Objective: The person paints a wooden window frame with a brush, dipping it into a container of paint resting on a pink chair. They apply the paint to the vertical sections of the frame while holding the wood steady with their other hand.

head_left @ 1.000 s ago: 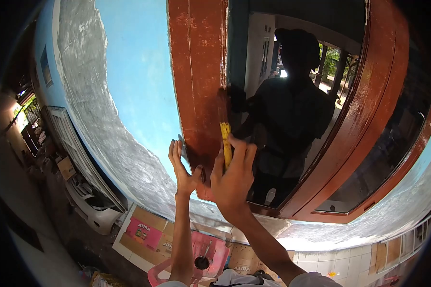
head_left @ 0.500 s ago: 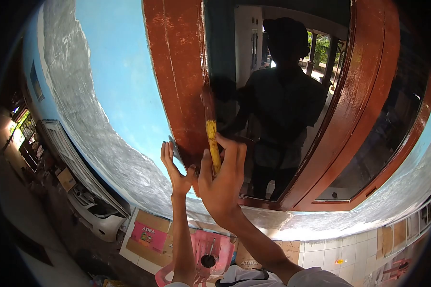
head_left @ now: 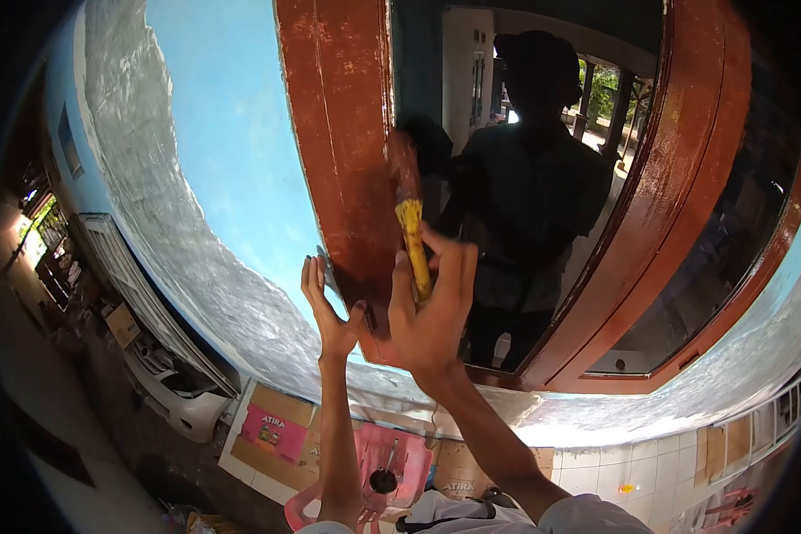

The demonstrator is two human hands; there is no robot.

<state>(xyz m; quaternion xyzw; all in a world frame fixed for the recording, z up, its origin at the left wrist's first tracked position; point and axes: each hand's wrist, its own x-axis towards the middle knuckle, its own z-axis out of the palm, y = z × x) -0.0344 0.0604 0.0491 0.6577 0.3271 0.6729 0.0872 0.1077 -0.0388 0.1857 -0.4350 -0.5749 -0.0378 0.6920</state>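
Observation:
My right hand [head_left: 436,307] grips a paintbrush [head_left: 415,245] by its yellow handle. The brush points up, and its reddish-brown bristle end lies at the inner edge of the brown window frame [head_left: 340,133], beside the dark glass [head_left: 525,205]. To the left, my left hand [head_left: 335,311] has its fingers apart and holds nothing. It rests against the lower left edge of the frame, by the blue wall [head_left: 231,133].
Below are a pink plastic chair [head_left: 414,463] with a dark paint pot [head_left: 383,481] on it, flattened cardboard [head_left: 271,432] and white floor tiles [head_left: 614,472]. A white car [head_left: 182,405] stands at the lower left. The glass reflects a person.
My right hand and the brush have moved a little up and to the right along the frame's edge. My left hand has stayed almost in place.

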